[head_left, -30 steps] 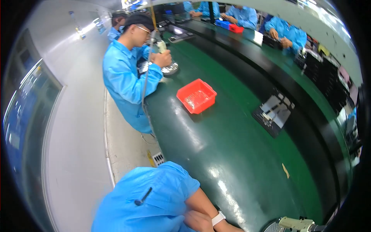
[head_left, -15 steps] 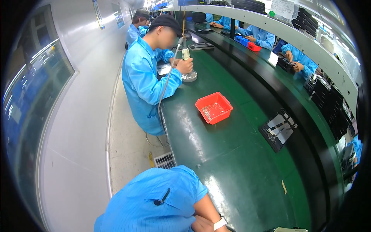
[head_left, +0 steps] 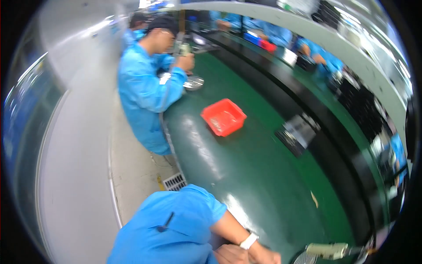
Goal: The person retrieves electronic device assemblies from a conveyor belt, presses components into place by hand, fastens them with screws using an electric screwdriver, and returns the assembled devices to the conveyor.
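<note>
My left hand [head_left: 267, 257], with a white band on its wrist, is at the lower edge beside the green bench. My right hand [head_left: 230, 254] lies close under the left forearm, seemingly against it. Both hands are blurred and partly cut off, so their fingers do not show clearly. Right of them is a cream-handled electric screwdriver [head_left: 327, 251] with a round metallic piece [head_left: 305, 258] next to it. Farther up the bench [head_left: 259, 176] stands a red bin [head_left: 225, 118] with small, light-coloured parts in it.
A flat black-and-silver device [head_left: 299, 133] lies beside the dark belt strip, right of the bin. At the far left a person [head_left: 147, 88] in blue grips a similar upright tool [head_left: 183, 49]. Other blue-sleeved people work across the line, under a pale overhead rail [head_left: 307, 28].
The view has shifted and is blurred; the bench and bin sit farther left. My left hand and wrist show more, and the screwdriver has come further into view at the lower right.
</note>
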A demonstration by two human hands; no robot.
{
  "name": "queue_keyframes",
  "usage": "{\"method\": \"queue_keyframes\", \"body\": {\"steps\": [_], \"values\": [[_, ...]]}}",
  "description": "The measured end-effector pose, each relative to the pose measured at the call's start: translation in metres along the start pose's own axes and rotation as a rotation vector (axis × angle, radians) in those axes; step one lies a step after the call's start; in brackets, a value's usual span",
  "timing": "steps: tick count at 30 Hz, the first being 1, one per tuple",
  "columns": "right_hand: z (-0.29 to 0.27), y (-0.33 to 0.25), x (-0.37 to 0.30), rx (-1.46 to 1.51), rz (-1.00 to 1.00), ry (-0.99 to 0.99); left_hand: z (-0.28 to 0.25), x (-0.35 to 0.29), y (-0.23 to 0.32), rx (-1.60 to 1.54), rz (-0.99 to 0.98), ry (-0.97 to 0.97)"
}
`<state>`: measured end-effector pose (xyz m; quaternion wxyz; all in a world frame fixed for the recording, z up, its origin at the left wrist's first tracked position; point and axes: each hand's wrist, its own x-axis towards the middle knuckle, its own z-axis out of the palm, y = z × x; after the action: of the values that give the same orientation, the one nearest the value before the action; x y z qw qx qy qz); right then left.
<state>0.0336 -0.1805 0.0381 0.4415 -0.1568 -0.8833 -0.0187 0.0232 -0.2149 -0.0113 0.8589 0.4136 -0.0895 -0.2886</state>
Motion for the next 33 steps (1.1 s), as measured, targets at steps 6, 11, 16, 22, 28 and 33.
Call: {"method": "queue_keyframes", "body": {"steps": [6, 11, 16, 22, 28, 33], "values": [[-0.066, -0.07, -0.026, -0.303, 0.485, 0.001, -0.021, -0.021, 0.016, -0.047, 0.308, 0.38], [-0.122, -0.137, -0.065, -0.491, 1.001, 0.3, -0.011, -0.018, 0.022, 0.108, 0.389, 0.557], [-0.13, -0.205, -0.119, -1.052, 1.439, 0.226, -0.009, -0.02, 0.022, 0.14, 0.342, 0.481], [-0.118, -0.176, -0.14, -0.97, 1.631, 0.278, -0.004, -0.023, 0.02, 0.204, 0.349, 0.495], [-0.122, -0.171, -0.136, -0.927, 1.552, 0.099, -0.005, -0.029, 0.023, 0.271, 0.276, 0.448], [-0.124, -0.167, -0.144, -0.885, 1.575, 0.263, -0.006, -0.028, 0.024, 0.261, 0.281, 0.441]]}}
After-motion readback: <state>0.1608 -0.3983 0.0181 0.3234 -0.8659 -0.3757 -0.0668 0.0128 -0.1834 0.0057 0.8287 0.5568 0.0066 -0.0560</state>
